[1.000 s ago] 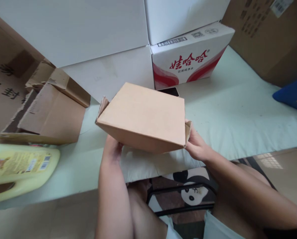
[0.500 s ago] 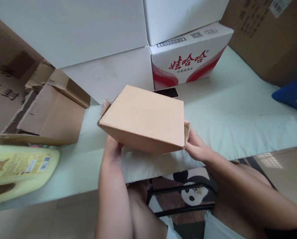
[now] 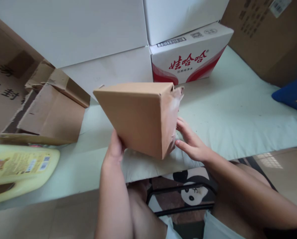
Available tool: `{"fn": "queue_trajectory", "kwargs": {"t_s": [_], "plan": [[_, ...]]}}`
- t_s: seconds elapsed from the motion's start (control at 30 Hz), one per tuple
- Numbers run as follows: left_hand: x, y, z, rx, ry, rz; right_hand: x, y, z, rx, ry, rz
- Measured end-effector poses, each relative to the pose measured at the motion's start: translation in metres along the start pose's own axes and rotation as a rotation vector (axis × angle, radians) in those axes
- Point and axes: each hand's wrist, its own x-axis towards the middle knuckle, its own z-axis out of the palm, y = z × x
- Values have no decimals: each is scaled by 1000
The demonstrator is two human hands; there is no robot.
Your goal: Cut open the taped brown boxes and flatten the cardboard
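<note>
A plain brown cardboard box (image 3: 136, 116) is held up on edge above the pale green table (image 3: 238, 113), one corner pointing toward me. My left hand (image 3: 115, 149) grips its lower left side from beneath, fingers hidden behind the cardboard. My right hand (image 3: 190, 141) rests against the box's torn right end flap, fingers stretched out and touching it.
A white and red printed carton (image 3: 190, 56) stands behind, beside stacked white boxes (image 3: 89, 33). Torn brown cartons (image 3: 46, 106) lie at the left, a yellow bottle (image 3: 16, 169) on its side in front of them. A blue item (image 3: 291, 93) sits far right. A panda-patterned seat (image 3: 188, 192) shows below.
The box has been turned from lying nearly flat to standing on edge, its right end now facing me. My right hand slipped from gripping the corner to touching the end flap. The phone behind is now hidden.
</note>
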Motion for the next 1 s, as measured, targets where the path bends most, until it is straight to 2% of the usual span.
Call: {"fn": "queue_trajectory", "kwargs": {"t_s": [0.2,0.4,0.5,0.6,0.67,0.73,0.8,0.87,0.9,1.0], "plan": [[2,-5,-9,99,-127,-145,0,-5,-1,6,6,56],[-9,-7,-13,340,-430,-348,-2,-2,-3,151,47,169],[-11,-6,-12,459,-561,-370,-2,2,-5,213,97,202],[-8,-4,-10,558,-649,-332,1,-1,-6,228,92,199],[-4,-4,-10,624,-603,-291,3,-6,-7,228,48,200],[3,-5,-10,599,-402,-194,6,-11,-6,234,-5,204],[10,-7,-11,455,-147,-15,9,-16,-6,266,-58,201],[16,-10,-13,282,-8,192,10,-19,-4,296,-118,197],[18,-12,-13,213,-2,293,10,-20,-4,300,-150,197],[23,-14,-15,120,-83,534,8,-21,-1,276,-244,198]]}}
